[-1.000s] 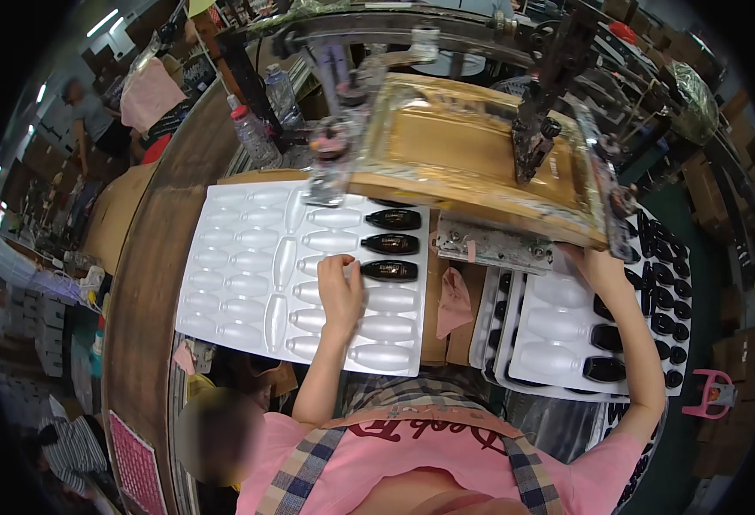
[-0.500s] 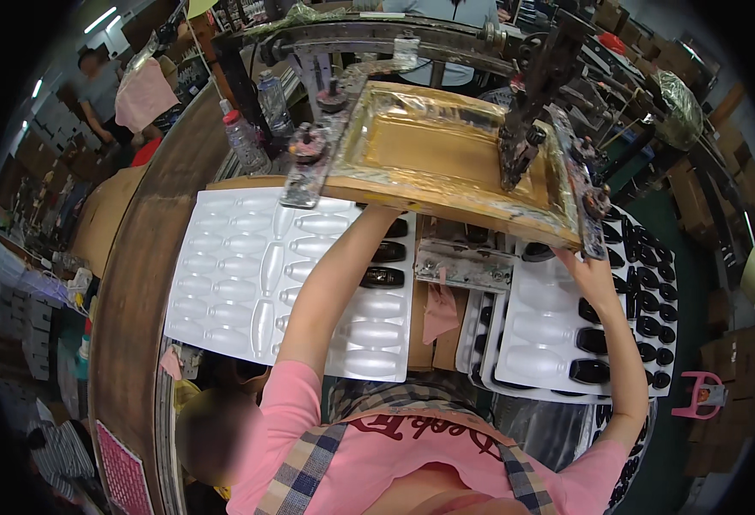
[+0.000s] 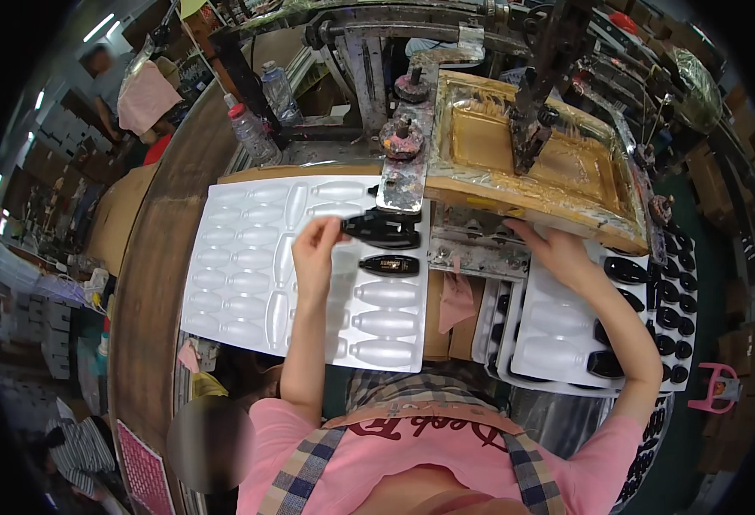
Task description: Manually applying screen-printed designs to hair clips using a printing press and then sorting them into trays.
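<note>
My left hand (image 3: pixel 317 245) pinches the end of a glossy black bottle-shaped piece (image 3: pixel 375 227), held over a white moulded tray (image 3: pixel 206 300) of oblong cavities. Another black piece (image 3: pixel 389 265) with gold marking lies in that tray below it. My right hand (image 3: pixel 553 249) has its index finger stretched toward a metal fixture (image 3: pixel 472 256) beneath the gold-coloured printing screen (image 3: pixel 523 193); some fingertips are hard to see. The screen hangs in a paint-spattered clamp frame (image 3: pixel 403 184). A second white tray (image 3: pixel 553 356) with black pieces is under my right forearm.
Bottles (image 3: pixel 257 133) stand at the back left beside the wooden bench edge (image 3: pixel 137 326). A pink cloth (image 3: pixel 456 305) lies on cardboard between trays. Many black pieces (image 3: pixel 673 318) lie at the right, near a pink stool (image 3: pixel 712 386). A co-worker (image 3: pixel 103 94) stands at upper left.
My left hand has drawn back from under the screen with a black piece in it. My right hand has moved left toward the fixture. The screen appears farther right in the view.
</note>
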The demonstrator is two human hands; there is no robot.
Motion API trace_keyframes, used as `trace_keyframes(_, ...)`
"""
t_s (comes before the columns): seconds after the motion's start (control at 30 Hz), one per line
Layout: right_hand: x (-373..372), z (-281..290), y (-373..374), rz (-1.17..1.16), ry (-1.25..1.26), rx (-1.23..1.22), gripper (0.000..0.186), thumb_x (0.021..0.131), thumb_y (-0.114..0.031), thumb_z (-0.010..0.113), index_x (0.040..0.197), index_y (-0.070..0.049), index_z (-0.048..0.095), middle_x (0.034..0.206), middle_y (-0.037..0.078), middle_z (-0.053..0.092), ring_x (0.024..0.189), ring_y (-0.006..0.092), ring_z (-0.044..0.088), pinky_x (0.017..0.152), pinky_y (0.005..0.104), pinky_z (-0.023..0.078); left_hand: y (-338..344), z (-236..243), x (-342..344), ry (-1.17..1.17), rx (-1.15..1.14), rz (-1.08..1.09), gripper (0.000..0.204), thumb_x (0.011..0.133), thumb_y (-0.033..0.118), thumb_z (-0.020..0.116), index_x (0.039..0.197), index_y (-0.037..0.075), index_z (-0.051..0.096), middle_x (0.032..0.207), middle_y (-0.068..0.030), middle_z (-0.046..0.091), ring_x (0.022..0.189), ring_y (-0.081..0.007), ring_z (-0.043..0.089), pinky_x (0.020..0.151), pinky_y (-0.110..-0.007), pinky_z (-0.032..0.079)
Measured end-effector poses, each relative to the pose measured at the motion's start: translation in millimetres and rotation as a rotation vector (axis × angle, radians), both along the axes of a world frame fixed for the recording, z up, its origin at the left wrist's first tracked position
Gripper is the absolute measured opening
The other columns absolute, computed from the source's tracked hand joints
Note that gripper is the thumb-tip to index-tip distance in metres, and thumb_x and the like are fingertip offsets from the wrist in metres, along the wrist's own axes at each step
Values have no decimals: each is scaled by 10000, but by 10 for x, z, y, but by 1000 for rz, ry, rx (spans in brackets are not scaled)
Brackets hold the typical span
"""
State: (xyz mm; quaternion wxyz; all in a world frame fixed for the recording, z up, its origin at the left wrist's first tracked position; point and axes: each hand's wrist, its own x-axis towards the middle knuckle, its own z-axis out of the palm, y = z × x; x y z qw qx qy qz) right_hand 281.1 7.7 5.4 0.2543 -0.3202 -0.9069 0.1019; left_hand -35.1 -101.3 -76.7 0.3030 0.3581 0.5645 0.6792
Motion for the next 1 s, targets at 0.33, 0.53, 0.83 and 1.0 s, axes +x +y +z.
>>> trace_keyframes(0.33,-274,-119,-62,16,12,-62,215,783,-121,579,957,5,582,903,202,567,845,379,524,717,390,420,-565,-573,379,1,-158,80,165,828,136,564,814,-28,577,684,-22,563,633,-70,507,604,-198,403)
trace_keyframes(0.53,-317,-49,-109,58,96,-52,223,766,-101,596,947,28,579,886,215,578,821,368,549,720,376,431,-591,-670,457,225,-244,133,172,820,135,563,838,-34,587,682,-60,574,663,-110,522,641,-235,417)
trace_keyframes(0.83,-233,-126,-119,56,123,30,248,766,-76,589,984,36,548,836,198,589,754,367,561,673,372,441,-641,-698,452,147,-200,63,149,795,53,569,920,-26,588,850,-83,598,775,-125,545,691,-234,425)
trace_keyframes(1.0,-155,-45,-115,10,44,37,264,771,-142,604,966,25,546,803,180,586,740,369,554,656,374,439,-657,-679,443,61,-116,11,195,782,0,560,976,-25,569,889,-75,598,833,-126,544,756,-226,424)
